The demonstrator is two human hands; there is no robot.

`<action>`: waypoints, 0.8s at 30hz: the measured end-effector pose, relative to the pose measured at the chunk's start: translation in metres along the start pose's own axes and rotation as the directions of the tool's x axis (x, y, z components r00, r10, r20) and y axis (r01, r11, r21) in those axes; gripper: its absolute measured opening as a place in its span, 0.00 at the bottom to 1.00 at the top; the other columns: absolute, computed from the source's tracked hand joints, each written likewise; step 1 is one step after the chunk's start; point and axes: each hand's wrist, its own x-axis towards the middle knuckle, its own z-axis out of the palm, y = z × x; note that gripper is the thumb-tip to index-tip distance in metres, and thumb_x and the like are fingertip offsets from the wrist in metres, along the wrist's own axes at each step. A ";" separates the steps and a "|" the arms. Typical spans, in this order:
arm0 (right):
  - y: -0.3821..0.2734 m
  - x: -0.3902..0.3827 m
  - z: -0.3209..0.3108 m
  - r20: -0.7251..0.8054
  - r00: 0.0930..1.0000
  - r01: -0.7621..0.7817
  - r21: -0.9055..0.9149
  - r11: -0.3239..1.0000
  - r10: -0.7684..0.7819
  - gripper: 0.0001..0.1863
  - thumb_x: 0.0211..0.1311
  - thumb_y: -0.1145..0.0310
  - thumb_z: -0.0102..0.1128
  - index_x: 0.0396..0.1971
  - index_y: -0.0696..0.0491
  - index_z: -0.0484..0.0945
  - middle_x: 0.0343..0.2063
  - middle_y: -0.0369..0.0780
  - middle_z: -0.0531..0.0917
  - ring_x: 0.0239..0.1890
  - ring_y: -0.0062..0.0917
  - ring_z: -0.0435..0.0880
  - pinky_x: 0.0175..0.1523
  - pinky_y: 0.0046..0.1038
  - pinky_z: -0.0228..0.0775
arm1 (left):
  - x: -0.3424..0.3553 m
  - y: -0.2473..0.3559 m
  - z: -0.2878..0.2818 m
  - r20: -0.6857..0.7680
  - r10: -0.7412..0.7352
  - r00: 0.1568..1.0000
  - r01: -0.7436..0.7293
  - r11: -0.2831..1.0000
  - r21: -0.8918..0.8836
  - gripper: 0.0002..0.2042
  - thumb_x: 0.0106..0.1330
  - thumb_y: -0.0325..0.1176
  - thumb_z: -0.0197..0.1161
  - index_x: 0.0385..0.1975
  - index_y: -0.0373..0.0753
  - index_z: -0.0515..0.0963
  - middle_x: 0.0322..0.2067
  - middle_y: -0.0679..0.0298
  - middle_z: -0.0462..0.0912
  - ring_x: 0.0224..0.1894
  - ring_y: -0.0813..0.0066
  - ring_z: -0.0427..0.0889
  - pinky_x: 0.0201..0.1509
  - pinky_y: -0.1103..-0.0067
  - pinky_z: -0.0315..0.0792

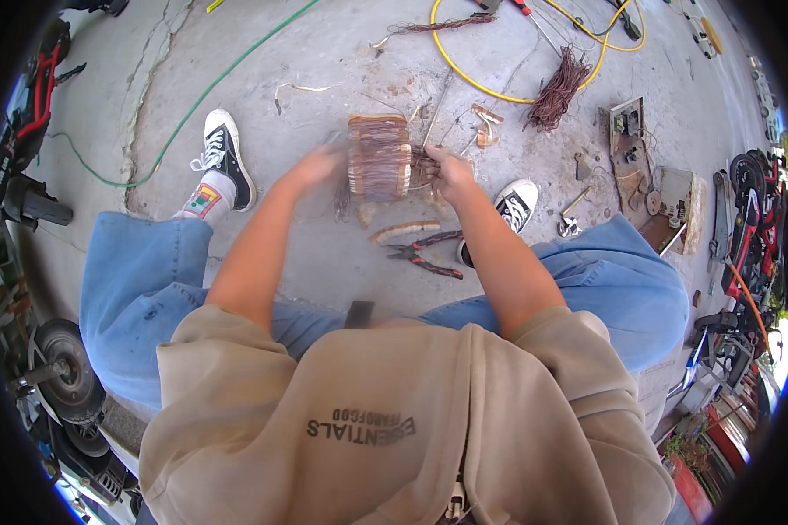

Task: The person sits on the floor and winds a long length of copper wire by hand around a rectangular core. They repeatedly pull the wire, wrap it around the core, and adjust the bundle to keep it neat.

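Note:
A cylindrical metal core [378,156] wound with copper-brown wire rests on the concrete floor between my feet. My left hand [315,166] is beside its left end, its fingers smeared by motion. My right hand [446,171] is at the right end, fingers bent around something small among loose wires; a thin rod [436,114] rises from near them. Red-and-black pliers [425,254] lie open below the core, beside curved pale scraps [398,229].
A yellow hose [464,74], a bundle of reddish wire [560,92] and tools lie beyond. A green cable [201,96] crosses at left. Rusty metal parts [630,153] lie at right. Red-and-black vehicles [744,227] and wheels [66,367] line both sides.

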 end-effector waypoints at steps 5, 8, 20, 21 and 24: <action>0.007 -0.026 0.020 -0.066 0.998 0.031 0.266 0.963 -0.013 0.07 0.61 0.65 0.64 0.34 0.53 0.78 0.22 0.32 0.77 0.22 0.18 0.71 0.30 0.22 0.68 | -0.031 0.000 -0.017 0.109 -0.101 0.989 0.069 0.962 0.265 0.13 0.68 0.35 0.54 0.46 0.35 0.78 0.35 0.61 0.83 0.38 0.71 0.82 0.45 0.75 0.75; 0.012 -0.039 0.048 0.009 1.000 -0.018 0.447 0.894 0.016 0.08 0.60 0.65 0.65 0.33 0.52 0.79 0.25 0.33 0.80 0.23 0.18 0.75 0.31 0.21 0.71 | -0.011 -0.004 -0.024 0.130 0.093 0.987 -0.150 0.820 0.552 0.13 0.67 0.36 0.55 0.41 0.36 0.81 0.32 0.58 0.83 0.36 0.68 0.83 0.43 0.74 0.74; -0.069 -0.064 0.004 -0.758 0.355 0.869 0.052 0.493 -0.547 0.12 0.54 0.78 0.61 0.31 0.57 0.65 0.28 0.40 0.76 0.20 0.23 0.78 0.24 0.22 0.75 | -0.030 0.047 -0.019 -0.432 0.367 0.824 -0.068 0.820 0.568 0.17 0.62 0.40 0.60 0.46 0.36 0.80 0.41 0.52 0.84 0.46 0.60 0.82 0.51 0.72 0.73; -0.098 -0.082 0.010 -0.748 0.296 0.905 0.020 0.426 -0.594 0.12 0.54 0.78 0.61 0.31 0.57 0.65 0.26 0.39 0.76 0.21 0.23 0.79 0.26 0.24 0.77 | -0.031 0.057 -0.020 -0.504 0.395 0.768 -0.091 0.846 0.525 0.16 0.63 0.39 0.61 0.45 0.35 0.80 0.40 0.53 0.84 0.46 0.63 0.83 0.51 0.73 0.73; -0.172 -0.145 0.050 -0.581 0.096 0.994 0.020 0.103 -0.808 0.12 0.54 0.78 0.63 0.29 0.57 0.66 0.28 0.41 0.78 0.21 0.24 0.80 0.30 0.25 0.80 | -0.052 0.112 -0.014 -0.417 0.536 0.734 -0.402 0.838 0.369 0.21 0.63 0.43 0.64 0.50 0.35 0.77 0.44 0.54 0.83 0.49 0.65 0.81 0.55 0.72 0.72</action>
